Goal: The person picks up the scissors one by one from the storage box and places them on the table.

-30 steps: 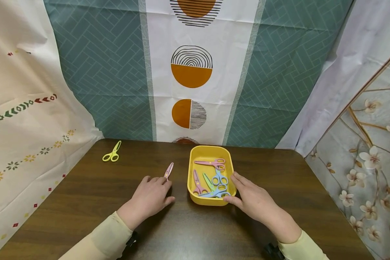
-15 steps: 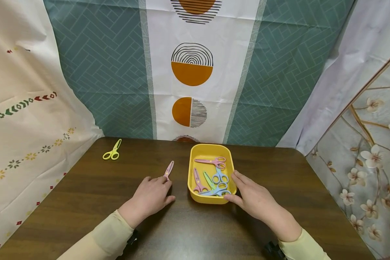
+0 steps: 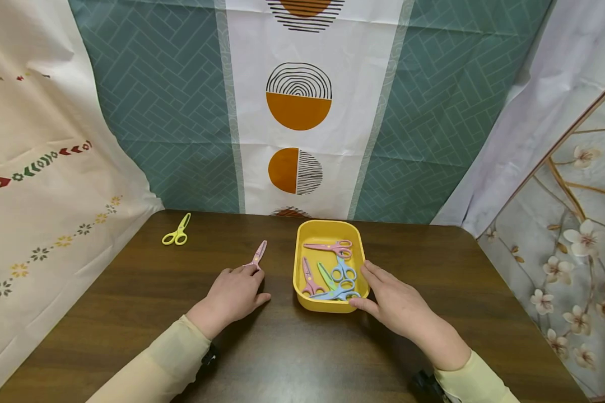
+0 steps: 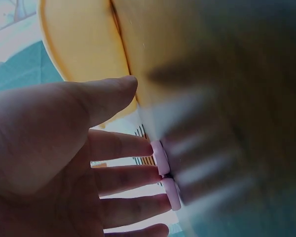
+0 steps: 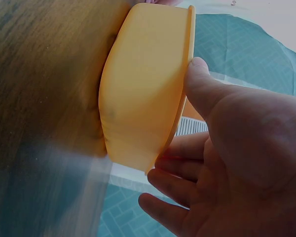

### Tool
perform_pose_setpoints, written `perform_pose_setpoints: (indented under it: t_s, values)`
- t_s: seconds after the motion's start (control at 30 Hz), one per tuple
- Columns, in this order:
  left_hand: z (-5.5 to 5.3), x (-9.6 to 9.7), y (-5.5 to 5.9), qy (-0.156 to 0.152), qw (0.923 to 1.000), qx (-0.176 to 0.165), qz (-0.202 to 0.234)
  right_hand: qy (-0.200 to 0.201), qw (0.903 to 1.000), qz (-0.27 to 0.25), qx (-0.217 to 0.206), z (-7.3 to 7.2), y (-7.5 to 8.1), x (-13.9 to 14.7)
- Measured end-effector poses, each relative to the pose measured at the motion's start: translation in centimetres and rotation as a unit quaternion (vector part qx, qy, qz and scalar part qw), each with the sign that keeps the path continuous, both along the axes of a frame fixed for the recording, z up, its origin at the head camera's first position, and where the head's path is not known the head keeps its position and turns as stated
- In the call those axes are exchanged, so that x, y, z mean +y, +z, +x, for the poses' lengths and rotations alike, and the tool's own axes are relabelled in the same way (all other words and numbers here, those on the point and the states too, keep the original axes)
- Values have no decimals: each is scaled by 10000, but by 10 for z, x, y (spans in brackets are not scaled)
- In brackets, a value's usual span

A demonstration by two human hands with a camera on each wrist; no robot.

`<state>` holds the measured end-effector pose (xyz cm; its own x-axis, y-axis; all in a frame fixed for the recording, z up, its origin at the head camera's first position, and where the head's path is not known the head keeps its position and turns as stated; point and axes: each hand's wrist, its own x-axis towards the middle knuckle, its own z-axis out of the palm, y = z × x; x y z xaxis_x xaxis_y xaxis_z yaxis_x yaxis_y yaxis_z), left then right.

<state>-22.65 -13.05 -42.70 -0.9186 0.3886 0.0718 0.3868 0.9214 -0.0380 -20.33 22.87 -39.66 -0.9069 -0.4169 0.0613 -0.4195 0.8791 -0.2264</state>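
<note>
In the head view, my left hand (image 3: 234,295) lies over the handles of pink scissors (image 3: 256,256) on the table, the blade pointing away. The left wrist view shows fairly straight fingertips touching the pink handle loops (image 4: 161,159), the thumb apart from them. My right hand (image 3: 400,305) rests at the near right corner of a yellow tray (image 3: 327,307). Its thumb touches the rim and its extended fingers lie along the right side. Inside the tray lie two pink scissors (image 3: 327,247), green scissors (image 3: 325,274) and two blue scissors (image 3: 345,288), partly overlapping.
Yellow scissors (image 3: 178,232) lie at the far left of the dark wooden table (image 3: 302,358). A patterned cloth (image 3: 292,129) hangs along the back edge. White cloths stand at the left and right sides.
The pink scissors have shifted slightly away from my left fingertips, so more of them shows beyond the fingers. The view has tilted down a little. My right hand stays at the tray.
</note>
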Motion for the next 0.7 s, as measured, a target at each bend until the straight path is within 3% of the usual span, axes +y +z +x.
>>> perform_pose_setpoints:
  t_s: [0.3, 0.7]
  values:
    - [-18, -10, 4, 195, 9998, -27, -72, -38, 10000, -20, 11, 1, 1, -1]
    - [-43, -32, 0, 528, 9980, -341, -85, -33, 10000, 5, 13, -2, -2, -1]
